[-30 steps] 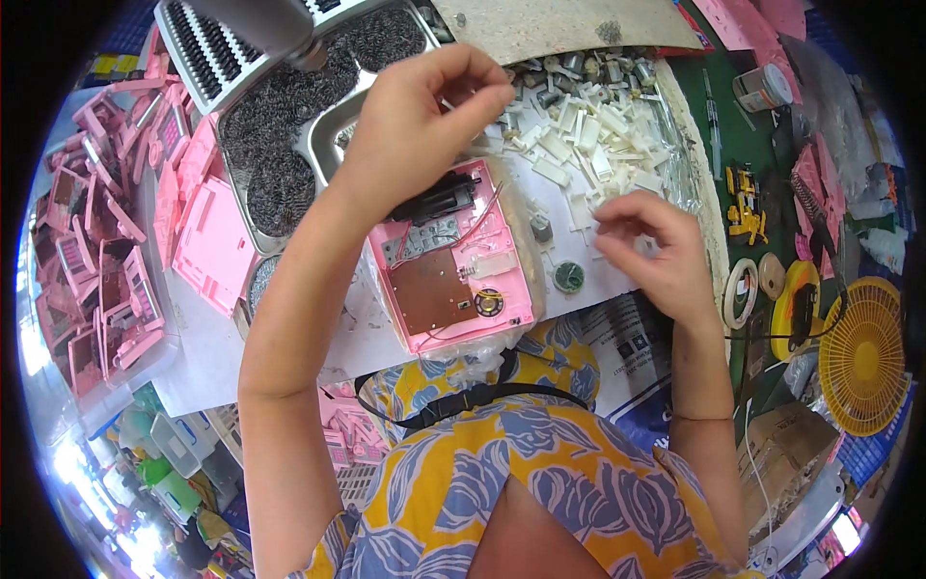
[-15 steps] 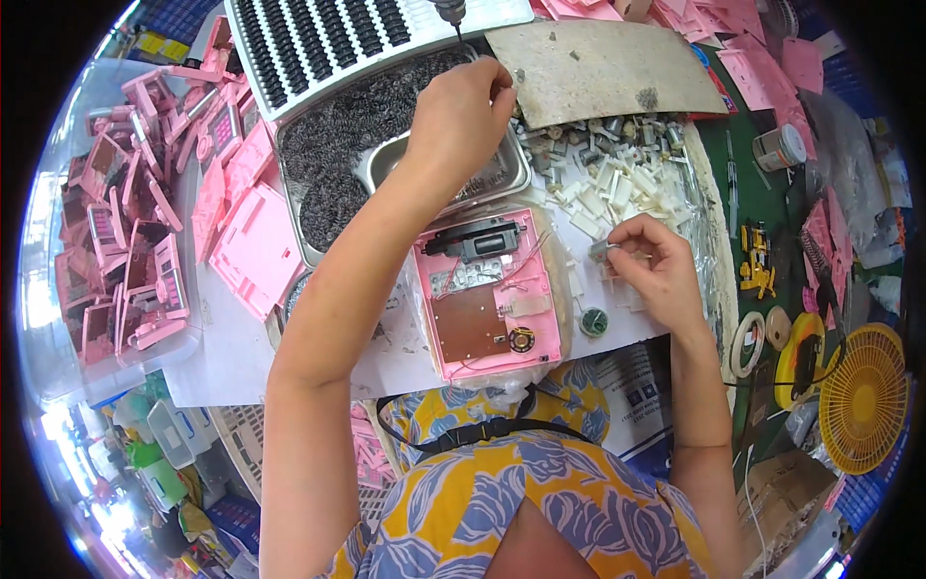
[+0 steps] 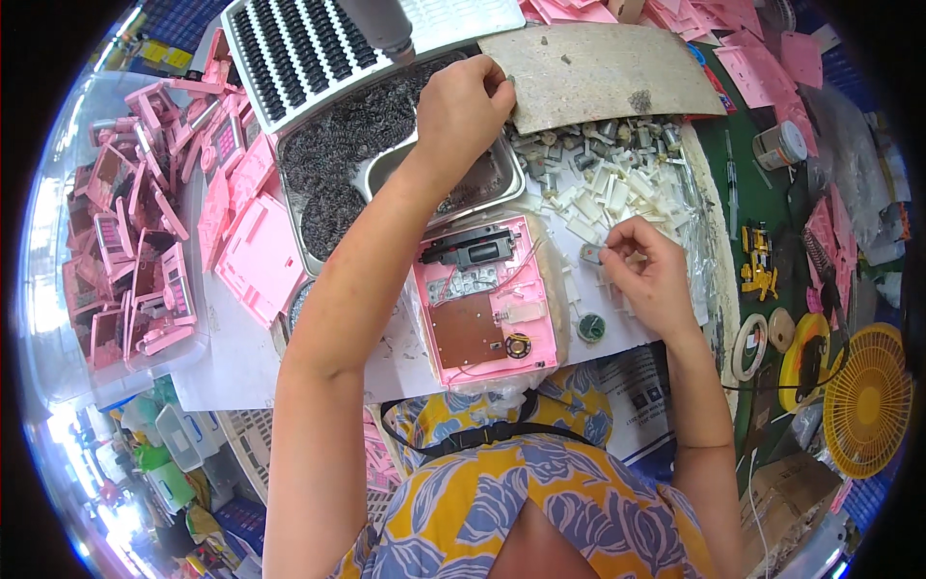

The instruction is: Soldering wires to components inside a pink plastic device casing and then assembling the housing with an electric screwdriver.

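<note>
Our right hand (image 3: 656,280) is right of centre, thumb and forefinger almost meeting at the edge of a small grey motor (image 3: 590,253); whether they pinch it or only touch it, we cannot tell. Our left hand (image 3: 463,111) is at the upper middle, beside the small metal tray (image 3: 508,154), fingers loosely curled with the thumb near the forefinger — anything between those tips is too small for us to make out.

The motor looks hard and smooth, and we judge it fairly heavy for its size. Its can may slip in dry fingers, so we would hold it across the sides of the body.

The open pink case (image 3: 552,333) lies face up at the centre, on clear plastic wrap. It seems light and stiff, and we would take it by the outer walls — well off the thin wires (image 3: 526,261) at its upper right, which look soft and easy to snag. The brown board (image 3: 465,331) and the round speaker (image 3: 518,345) inside probably dislike pressure.

The white plastic parts (image 3: 617,188) above our right hand look light and rigid, best lifted singly by their edges.
</note>
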A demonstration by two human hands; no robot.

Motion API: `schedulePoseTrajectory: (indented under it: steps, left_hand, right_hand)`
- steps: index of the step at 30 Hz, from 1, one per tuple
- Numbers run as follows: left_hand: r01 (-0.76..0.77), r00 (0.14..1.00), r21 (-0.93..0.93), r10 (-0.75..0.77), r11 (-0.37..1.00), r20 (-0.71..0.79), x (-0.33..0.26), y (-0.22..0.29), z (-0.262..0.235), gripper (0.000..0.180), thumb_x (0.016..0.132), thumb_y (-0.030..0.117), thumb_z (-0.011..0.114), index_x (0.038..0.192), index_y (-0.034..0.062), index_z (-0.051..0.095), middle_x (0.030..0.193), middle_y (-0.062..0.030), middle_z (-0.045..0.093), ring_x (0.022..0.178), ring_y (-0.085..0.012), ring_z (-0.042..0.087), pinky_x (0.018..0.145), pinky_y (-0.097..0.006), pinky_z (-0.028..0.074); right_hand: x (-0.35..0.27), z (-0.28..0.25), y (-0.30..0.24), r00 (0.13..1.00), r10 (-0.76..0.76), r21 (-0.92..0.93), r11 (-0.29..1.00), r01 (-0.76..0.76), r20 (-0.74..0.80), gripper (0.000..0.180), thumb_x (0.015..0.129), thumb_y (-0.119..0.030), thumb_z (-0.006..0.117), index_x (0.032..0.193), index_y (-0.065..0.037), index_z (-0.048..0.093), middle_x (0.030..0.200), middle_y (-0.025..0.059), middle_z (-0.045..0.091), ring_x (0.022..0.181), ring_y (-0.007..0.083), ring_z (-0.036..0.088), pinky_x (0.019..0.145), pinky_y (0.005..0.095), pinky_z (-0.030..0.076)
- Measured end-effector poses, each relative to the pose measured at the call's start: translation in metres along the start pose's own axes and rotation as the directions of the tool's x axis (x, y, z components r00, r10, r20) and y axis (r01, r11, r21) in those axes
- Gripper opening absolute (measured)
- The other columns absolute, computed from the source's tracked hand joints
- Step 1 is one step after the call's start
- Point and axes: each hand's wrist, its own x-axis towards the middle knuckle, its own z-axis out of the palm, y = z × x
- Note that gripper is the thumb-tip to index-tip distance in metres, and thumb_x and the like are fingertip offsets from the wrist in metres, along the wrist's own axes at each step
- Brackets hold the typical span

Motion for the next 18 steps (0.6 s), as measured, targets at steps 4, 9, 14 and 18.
schedulePoseTrajectory:
  steps: [4,9,14,18]
  left_hand:
    - [0.017,1.000,0.058,-0.017,0.998,0.004,0.002,0.001,0.001,0.020,0.087,0.024,0.070,0.089,0.0044,0.073,0.087,-0.0163,0.073,0.086,-0.0361,0.071,0.079,-0.046,0.056]
    - [0.011,1.000,0.070,-0.012,0.997,0.008,0.000,0.002,0.001,0.020,0.088,0.023,0.071,0.093,0.0045,0.073,0.089,-0.0161,0.073,0.085,-0.0357,0.071,0.078,-0.046,0.055]
    - [-0.192,0.972,0.186,0.212,0.964,-0.096,-0.008,0.000,0.001,0.017,0.090,0.020,0.070,0.098,0.0048,0.070,0.088,-0.0153,0.073,0.081,-0.0335,0.071,0.074,-0.043,0.055]
    - [-0.244,0.968,-0.178,0.227,0.953,-0.112,-0.054,0.030,-0.037,0.012,0.087,0.011,0.071,0.095,0.0034,0.068,0.086,-0.0137,0.072,0.077,-0.0269,0.073,0.068,-0.037,0.056]
  right_hand:
    - [0.004,0.014,-0.013,0.973,-0.230,-0.258,0.939,0.227,0.021,0.015,0.088,-0.002,0.068,0.103,0.000,0.067,0.086,0.0092,0.063,0.072,0.0180,0.063,0.066,0.0306,0.050]
    - [0.002,0.012,-0.005,0.954,-0.290,-0.445,0.847,0.293,0.076,0.011,0.087,-0.003,0.067,0.097,-0.001,0.069,0.088,0.0130,0.066,0.074,0.0268,0.066,0.068,0.0360,0.053]
    - [-0.008,-0.006,-0.011,0.982,-0.165,-0.633,0.751,0.187,0.093,0.005,0.084,-0.003,0.066,0.089,-0.004,0.069,0.082,0.0136,0.066,0.077,0.0293,0.068,0.070,0.0380,0.052]
    - [-0.020,-0.026,0.000,0.997,0.003,0.307,0.951,0.020,-0.074,0.028,0.093,-0.009,0.065,0.120,-0.003,0.067,0.086,0.0011,0.059,0.074,0.0097,0.057,0.064,0.0243,0.045]
